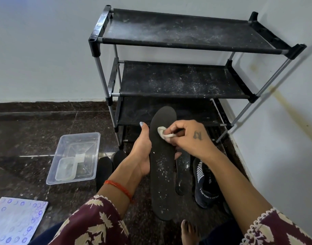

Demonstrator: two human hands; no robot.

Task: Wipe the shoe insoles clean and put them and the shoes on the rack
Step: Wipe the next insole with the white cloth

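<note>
Your left hand keeps its grip curled around the dusty black insole, thumb up its edge; your right hand pinches a white cloth against it.

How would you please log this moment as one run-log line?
step: wiping | left hand: holds insole | right hand: pinches cloth on insole | rack: bare, dusty

Left hand grips a long black foam insole, right hand pinches a crumpled white cloth against it; dusty black three-shelf rack sits behind.
</note>
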